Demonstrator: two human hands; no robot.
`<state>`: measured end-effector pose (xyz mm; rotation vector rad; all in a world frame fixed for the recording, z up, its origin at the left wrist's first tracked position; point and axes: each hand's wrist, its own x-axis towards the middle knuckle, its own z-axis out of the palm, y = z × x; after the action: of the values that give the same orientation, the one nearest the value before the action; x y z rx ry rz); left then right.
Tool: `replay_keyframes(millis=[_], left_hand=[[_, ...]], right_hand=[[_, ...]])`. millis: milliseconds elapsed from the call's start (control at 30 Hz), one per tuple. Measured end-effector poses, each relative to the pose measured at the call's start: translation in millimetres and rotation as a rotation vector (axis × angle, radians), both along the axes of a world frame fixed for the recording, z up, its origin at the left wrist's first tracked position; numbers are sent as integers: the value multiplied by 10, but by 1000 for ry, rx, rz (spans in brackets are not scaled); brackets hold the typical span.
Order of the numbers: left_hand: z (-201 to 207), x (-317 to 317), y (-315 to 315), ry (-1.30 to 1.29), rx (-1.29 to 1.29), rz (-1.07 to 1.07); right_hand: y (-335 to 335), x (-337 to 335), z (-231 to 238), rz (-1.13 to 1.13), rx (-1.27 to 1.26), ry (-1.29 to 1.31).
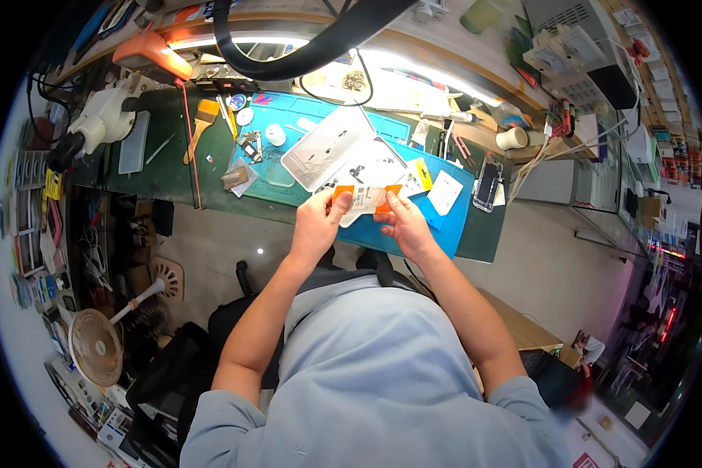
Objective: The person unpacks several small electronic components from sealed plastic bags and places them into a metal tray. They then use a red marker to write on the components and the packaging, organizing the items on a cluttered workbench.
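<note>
Between my two hands I hold a small orange and white packet (366, 198) over the near edge of the bench. My left hand (317, 222) pinches its left end, thumb on top. At its right end, my right hand (405, 222) grips the orange corner between thumb and fingers. Just beyond lies an opened white hinged case (324, 148) with small dark parts in it; its near part is partly hidden by the packet and my hands. The case rests on a blue work mat (277, 117). A yellow and white packet (419, 176) and a white card (444, 193) lie to the right.
On the green bench top (164, 168) lie a wide brush (203, 125) and a clear tray (134, 143) at left, and a phone (487, 184) at right. A microscope (101, 121) stands far left. A black curved arm (288, 62) hangs overhead. A fan (95, 347) stands lower left.
</note>
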<state>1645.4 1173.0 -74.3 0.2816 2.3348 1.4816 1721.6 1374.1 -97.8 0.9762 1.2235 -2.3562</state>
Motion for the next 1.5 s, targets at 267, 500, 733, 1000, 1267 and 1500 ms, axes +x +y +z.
replay_keyframes(millis=[267, 500, 733, 1000, 1267, 1500], left_hand=[[-110, -116, -27, -259, 207, 77], [-131, -55, -3, -266, 281, 79], [-150, 97, -58, -343, 297, 21], [-406, 372, -109, -484, 324, -2], [-356, 323, -28, -209, 168, 7], [-338, -123, -103, 545, -374, -91]], right_hand=[[-10, 155, -23, 35, 126, -8], [22, 250, -14, 26, 147, 66], [23, 342, 65, 33, 264, 102], [81, 566, -120, 128, 466, 222], [95, 764, -236, 44, 368, 183], [520, 1185, -299, -266, 419, 62]])
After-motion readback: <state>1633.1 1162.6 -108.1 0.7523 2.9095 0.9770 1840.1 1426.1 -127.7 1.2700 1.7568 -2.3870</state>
